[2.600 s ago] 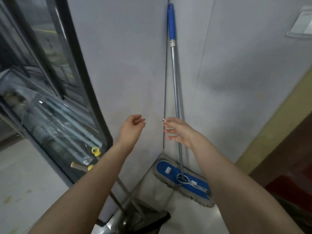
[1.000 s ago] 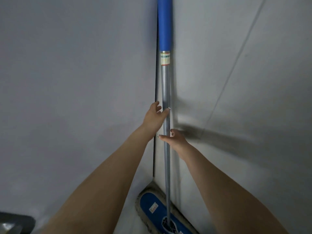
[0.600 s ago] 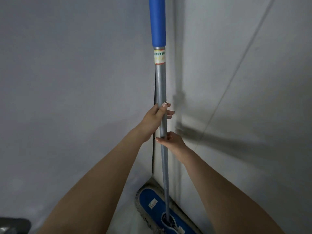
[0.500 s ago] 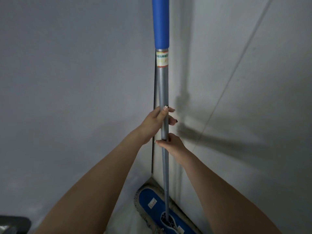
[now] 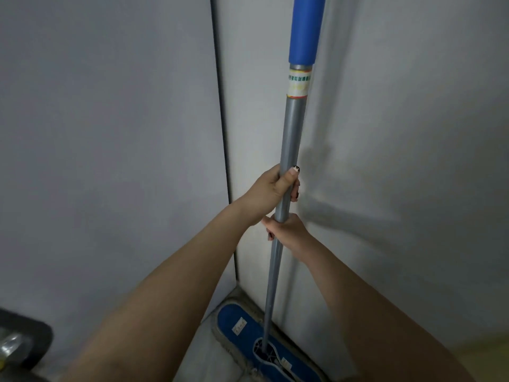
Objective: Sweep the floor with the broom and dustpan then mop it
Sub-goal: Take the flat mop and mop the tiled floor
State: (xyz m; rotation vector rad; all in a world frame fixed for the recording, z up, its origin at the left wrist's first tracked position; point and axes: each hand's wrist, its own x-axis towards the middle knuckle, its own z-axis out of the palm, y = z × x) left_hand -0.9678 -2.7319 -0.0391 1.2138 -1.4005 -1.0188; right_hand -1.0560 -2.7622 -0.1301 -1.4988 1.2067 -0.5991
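While the mop (image 5: 273,271) stands near the corner of two grey walls (image 5: 110,133), its blue flat head (image 5: 242,325) lies on the floor (image 5: 220,363) along the right-hand wall; the left hand (image 5: 271,193) is clenched round the grey pole (image 5: 293,128), thumb lying up along it; the right hand (image 5: 287,230) grasps the pole just below, touching the left; higher up sit a paper label (image 5: 298,84) and a blue grip sleeve (image 5: 304,28).
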